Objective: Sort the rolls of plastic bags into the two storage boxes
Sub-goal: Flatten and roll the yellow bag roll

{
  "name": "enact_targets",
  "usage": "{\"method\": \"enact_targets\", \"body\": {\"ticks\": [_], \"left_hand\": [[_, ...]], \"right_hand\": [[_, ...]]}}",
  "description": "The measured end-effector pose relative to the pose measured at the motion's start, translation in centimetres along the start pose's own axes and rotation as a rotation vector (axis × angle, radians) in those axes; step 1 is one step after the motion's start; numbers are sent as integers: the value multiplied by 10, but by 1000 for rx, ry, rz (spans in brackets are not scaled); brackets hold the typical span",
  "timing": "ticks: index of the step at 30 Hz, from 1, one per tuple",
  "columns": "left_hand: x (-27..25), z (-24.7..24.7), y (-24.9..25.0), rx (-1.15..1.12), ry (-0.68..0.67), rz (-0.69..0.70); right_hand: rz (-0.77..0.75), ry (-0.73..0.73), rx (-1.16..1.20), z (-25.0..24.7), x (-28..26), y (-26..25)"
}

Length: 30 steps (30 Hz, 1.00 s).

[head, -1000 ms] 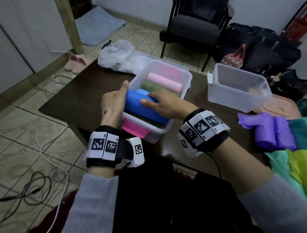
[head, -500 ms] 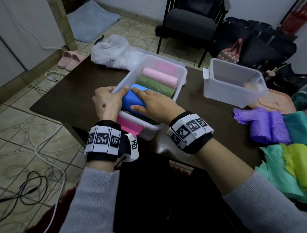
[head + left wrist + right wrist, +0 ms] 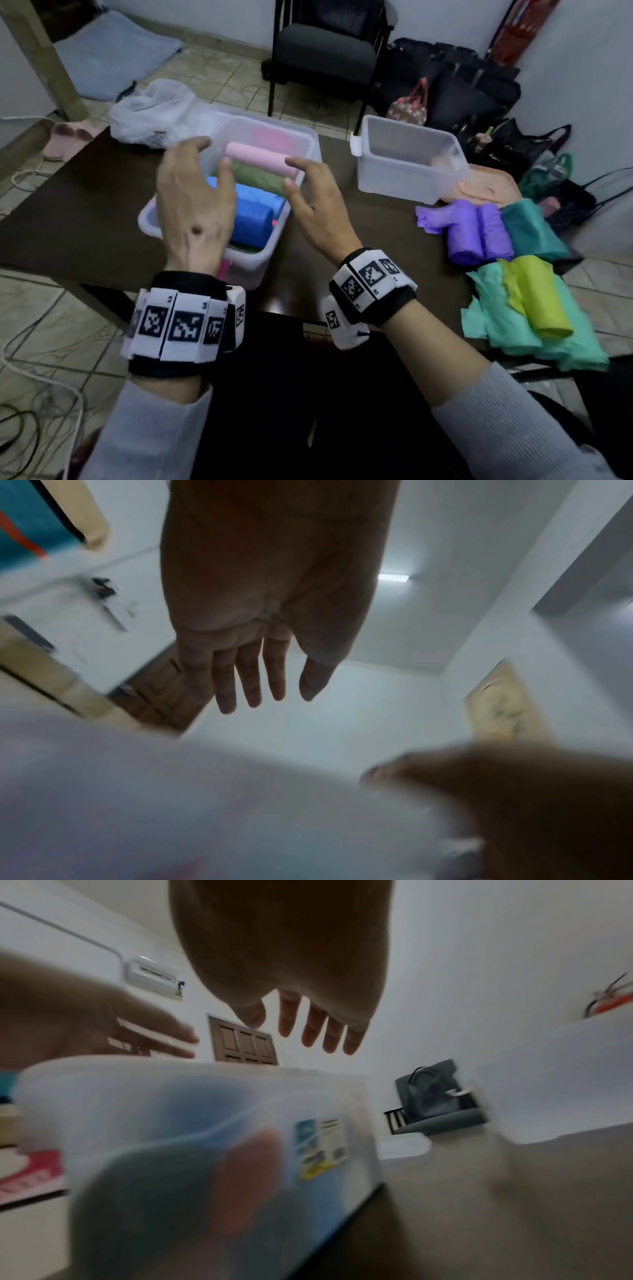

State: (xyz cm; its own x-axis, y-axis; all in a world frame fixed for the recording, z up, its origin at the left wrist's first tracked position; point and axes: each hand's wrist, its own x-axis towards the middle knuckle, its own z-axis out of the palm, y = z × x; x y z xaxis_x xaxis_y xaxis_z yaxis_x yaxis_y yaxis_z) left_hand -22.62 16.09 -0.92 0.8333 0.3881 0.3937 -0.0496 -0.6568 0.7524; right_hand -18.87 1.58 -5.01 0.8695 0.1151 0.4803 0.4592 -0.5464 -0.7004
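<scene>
On the dark table (image 3: 85, 212), toward its left edge, the near storage box (image 3: 255, 262) already holds a blue roll (image 3: 251, 221), a green roll (image 3: 260, 176) and a pink roll (image 3: 255, 158), each lying crosswise. Above it the left hand (image 3: 193, 202) hovers with fingers spread, holding nothing. Just right, over the box's right wall, the right hand (image 3: 317, 205) hangs loose and empty too. Further right stands the second box (image 3: 411, 178), apparently bare. Near the right edge lie the purple rolls (image 3: 479, 233), the teal roll (image 3: 531, 229) and the yellow roll (image 3: 539, 301), long axes running away from the person. They lie rightward of both hands; the right is plainly nearer, I'd judge.
</scene>
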Motion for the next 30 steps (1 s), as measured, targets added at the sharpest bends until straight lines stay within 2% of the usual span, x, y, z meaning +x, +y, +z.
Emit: {"method": "enact_targets", "body": {"ticks": [4, 7, 10, 12, 16, 18, 22, 28, 30], "left_hand": [[-42, 41, 57, -149, -236, 214], [-78, 91, 69, -158, -484, 313], [-105, 137, 61, -12, -700, 334], [-115, 161, 53, 112, -787, 334], [-125, 189, 29, 315, -885, 331], [-130, 193, 18, 392, -880, 350], [-134, 195, 10, 430, -819, 400], [-134, 197, 7, 425, -819, 407], [-135, 198, 7, 422, -813, 409]], "right_hand": [[194, 75, -306, -58, -20, 53], [468, 144, -576, -115, -42, 81], [782, 238, -814, -169, -72, 97], [945, 293, -900, -196, -93, 106], [1205, 283, -869, -230, -118, 122], [1272, 207, -810, -238, -122, 129], [1302, 116, -777, -245, -118, 137], [1286, 12, -750, -252, -107, 134], [1225, -11, -721, -248, -103, 128]]}}
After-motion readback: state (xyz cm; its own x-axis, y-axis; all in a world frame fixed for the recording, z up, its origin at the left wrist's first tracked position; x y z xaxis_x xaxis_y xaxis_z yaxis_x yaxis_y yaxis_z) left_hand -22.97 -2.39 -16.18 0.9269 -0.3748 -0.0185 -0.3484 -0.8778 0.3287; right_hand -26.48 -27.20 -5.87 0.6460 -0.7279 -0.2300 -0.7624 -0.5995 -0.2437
